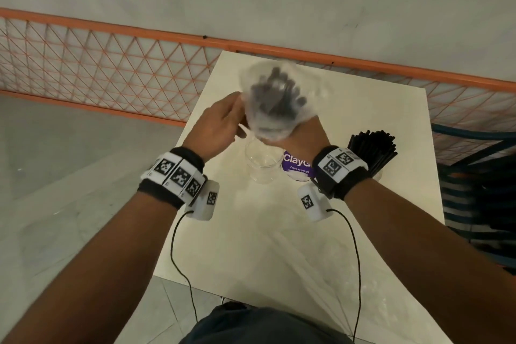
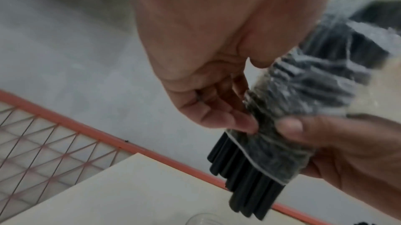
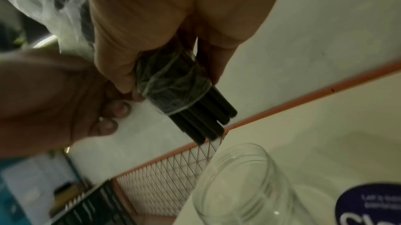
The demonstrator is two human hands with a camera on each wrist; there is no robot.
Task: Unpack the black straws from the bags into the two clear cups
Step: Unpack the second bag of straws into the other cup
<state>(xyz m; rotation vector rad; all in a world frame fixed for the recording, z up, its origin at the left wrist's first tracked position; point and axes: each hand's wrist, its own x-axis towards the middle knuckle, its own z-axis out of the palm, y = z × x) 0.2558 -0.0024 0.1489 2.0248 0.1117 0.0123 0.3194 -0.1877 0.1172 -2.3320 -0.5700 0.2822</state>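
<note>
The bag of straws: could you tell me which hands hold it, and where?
Right hand and left hand both grip the bag of straws near its open lower end.

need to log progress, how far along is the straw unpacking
Done: one cup already holds black straws. In hand: both hands, left and right, grip a bag with straw ends poking out above the empty cup. Left: fill that cup.

Clear bag [image 1: 275,103] of black straws [image 2: 247,192] is hanging above empty clear cup [image 1: 262,162], straw ends protruding; second cup's straws [image 1: 372,151] are standing upright.
</note>
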